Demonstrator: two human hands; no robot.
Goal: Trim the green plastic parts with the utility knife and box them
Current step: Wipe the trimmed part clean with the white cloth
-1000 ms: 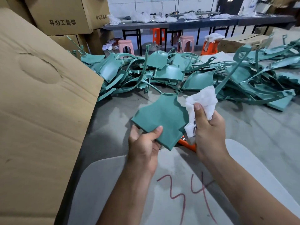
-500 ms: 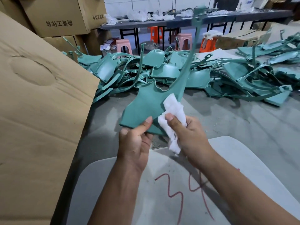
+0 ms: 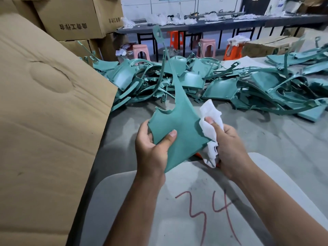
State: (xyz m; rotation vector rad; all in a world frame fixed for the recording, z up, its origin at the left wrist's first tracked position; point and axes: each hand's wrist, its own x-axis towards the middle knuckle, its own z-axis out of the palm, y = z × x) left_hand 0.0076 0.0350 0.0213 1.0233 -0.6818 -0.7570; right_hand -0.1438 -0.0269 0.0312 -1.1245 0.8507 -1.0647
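Note:
My left hand (image 3: 152,148) grips the lower left edge of a green plastic part (image 3: 179,126), thumb on its face. The part is a flat panel with a long thin arm pointing straight up. My right hand (image 3: 229,148) holds a crumpled white cloth (image 3: 210,119) against the part's right edge. A sliver of an orange tool (image 3: 198,155), maybe the utility knife, shows beneath the part and my right hand; most of it is hidden. A large pile of green parts (image 3: 221,82) lies across the grey table beyond.
A big open cardboard box flap (image 3: 46,121) fills the left side. A pale board (image 3: 177,210) marked "34" in red lies under my forearms. Stacked cartons (image 3: 74,20), plastic stools (image 3: 140,50) and a long dark workbench (image 3: 213,27) stand behind.
The green part has turned so its long arm swung from leaning right to pointing straight up. My right hand with the cloth slid down along the part's right edge.

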